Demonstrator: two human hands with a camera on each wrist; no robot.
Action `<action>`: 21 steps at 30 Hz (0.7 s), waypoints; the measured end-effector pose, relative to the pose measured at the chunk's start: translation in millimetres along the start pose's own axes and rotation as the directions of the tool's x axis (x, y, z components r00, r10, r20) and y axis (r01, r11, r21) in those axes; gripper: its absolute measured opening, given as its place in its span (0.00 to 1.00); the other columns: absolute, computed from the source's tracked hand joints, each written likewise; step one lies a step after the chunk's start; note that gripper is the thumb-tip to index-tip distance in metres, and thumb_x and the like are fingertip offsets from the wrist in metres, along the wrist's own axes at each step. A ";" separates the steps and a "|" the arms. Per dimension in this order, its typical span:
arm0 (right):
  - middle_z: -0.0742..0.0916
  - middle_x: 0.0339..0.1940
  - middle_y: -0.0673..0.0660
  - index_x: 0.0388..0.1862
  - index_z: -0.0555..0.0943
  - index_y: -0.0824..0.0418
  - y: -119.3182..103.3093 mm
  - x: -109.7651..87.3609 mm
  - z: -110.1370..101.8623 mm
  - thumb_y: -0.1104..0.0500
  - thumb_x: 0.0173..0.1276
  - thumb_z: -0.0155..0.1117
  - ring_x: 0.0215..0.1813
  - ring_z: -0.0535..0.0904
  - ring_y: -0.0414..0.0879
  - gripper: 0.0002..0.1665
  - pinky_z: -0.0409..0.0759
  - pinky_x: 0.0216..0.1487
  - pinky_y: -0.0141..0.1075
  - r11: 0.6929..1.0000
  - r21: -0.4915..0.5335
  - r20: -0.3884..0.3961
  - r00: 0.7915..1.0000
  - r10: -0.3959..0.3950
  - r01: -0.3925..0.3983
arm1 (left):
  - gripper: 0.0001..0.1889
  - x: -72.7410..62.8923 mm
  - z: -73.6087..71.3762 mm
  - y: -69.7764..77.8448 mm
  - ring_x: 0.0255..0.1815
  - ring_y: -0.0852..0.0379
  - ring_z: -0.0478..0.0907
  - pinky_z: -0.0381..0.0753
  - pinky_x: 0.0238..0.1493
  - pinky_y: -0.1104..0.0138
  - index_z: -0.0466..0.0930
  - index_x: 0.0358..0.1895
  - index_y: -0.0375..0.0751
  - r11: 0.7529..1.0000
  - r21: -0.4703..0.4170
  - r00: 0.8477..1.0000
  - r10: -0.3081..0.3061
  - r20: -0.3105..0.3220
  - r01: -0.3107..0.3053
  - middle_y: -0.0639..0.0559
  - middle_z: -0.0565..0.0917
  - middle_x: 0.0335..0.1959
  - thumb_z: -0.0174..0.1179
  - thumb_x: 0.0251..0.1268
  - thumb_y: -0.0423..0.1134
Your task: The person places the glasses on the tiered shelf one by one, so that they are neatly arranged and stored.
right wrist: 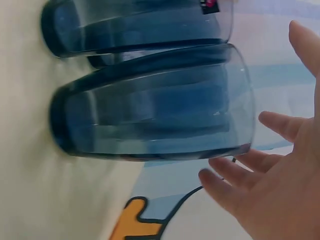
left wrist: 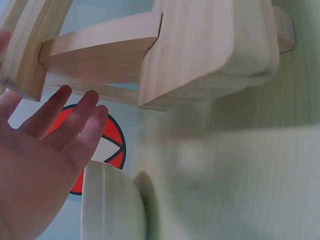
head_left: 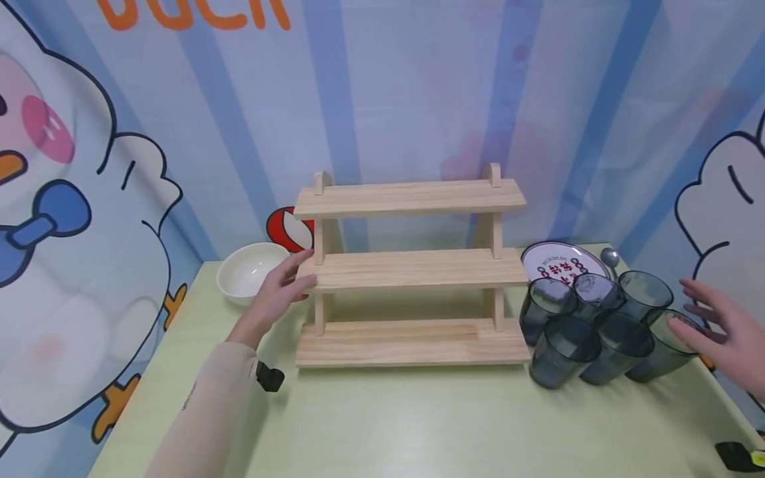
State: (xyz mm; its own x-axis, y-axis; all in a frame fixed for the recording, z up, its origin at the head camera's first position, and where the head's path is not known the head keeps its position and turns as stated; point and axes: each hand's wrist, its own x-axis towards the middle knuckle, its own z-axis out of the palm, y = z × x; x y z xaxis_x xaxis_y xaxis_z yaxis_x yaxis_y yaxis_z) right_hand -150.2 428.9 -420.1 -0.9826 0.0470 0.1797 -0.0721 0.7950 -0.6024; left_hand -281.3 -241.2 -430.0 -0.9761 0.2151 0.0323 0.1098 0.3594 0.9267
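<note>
A three-tier wooden display shelf (head_left: 412, 269) stands on the table. My left hand (head_left: 277, 292) is at the left end of its middle board, fingertips and thumb right at the board's edge. Its other fingers (left wrist: 82, 120) extend fairly straight in the left wrist view, near the upright. On the right, several tinted drinking glasses (head_left: 562, 352) stand upright, grouped together. My right hand (head_left: 726, 332) hovers beside the nearest right glass (right wrist: 155, 110), fingers spread around its rim side and holding nothing.
A white bowl (head_left: 242, 272) sits left of the shelf, close by my left hand. Behind the glasses lie a patterned plate (head_left: 552, 255) and a metal spoon (head_left: 610, 257). A blue striped cartoon backdrop (head_left: 412, 86) hangs behind the table (head_left: 388, 425).
</note>
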 end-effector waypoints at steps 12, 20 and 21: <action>0.58 0.85 0.72 0.89 0.40 0.44 59.5 -17.4 35.9 0.59 0.79 0.64 0.82 0.62 0.52 0.54 0.76 0.71 0.48 0.991 0.137 -0.109 0.994 0.005 0.010 | 0.36 -1.4 1.2 -8.8 0.73 0.36 0.71 0.78 0.68 0.43 0.62 0.83 0.58 0.997 -0.065 0.999 0.026 -0.020 -0.027 0.42 0.66 0.80 0.63 0.76 0.47; 0.68 0.82 0.46 0.89 0.41 0.43 56.6 -25.0 46.0 0.62 0.73 0.71 0.66 0.65 0.19 0.61 0.67 0.56 0.14 0.976 0.219 -0.129 0.991 0.032 -0.003 | 0.35 -3.4 -1.4 -9.0 0.72 0.38 0.73 0.80 0.67 0.44 0.65 0.82 0.57 0.996 -0.088 0.999 0.027 -0.019 -0.029 0.44 0.68 0.79 0.66 0.74 0.46; 0.69 0.80 0.44 0.89 0.42 0.44 52.9 -25.6 45.6 0.63 0.72 0.72 0.63 0.65 0.17 0.61 0.66 0.54 0.12 0.974 0.228 -0.133 0.991 0.028 0.003 | 0.35 -3.2 -1.6 -9.1 0.73 0.38 0.72 0.79 0.67 0.44 0.65 0.82 0.57 0.995 -0.094 1.000 0.025 -0.014 -0.027 0.44 0.68 0.79 0.66 0.74 0.46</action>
State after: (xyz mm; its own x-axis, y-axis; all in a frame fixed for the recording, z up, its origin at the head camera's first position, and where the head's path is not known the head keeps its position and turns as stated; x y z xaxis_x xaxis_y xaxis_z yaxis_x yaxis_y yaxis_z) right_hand -136.6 442.2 -492.0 -0.9528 0.1489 0.2645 -0.1124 0.6364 -0.7631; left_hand -279.5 -246.6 -438.0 -0.9755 0.2116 0.0610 0.1176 0.2665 0.9566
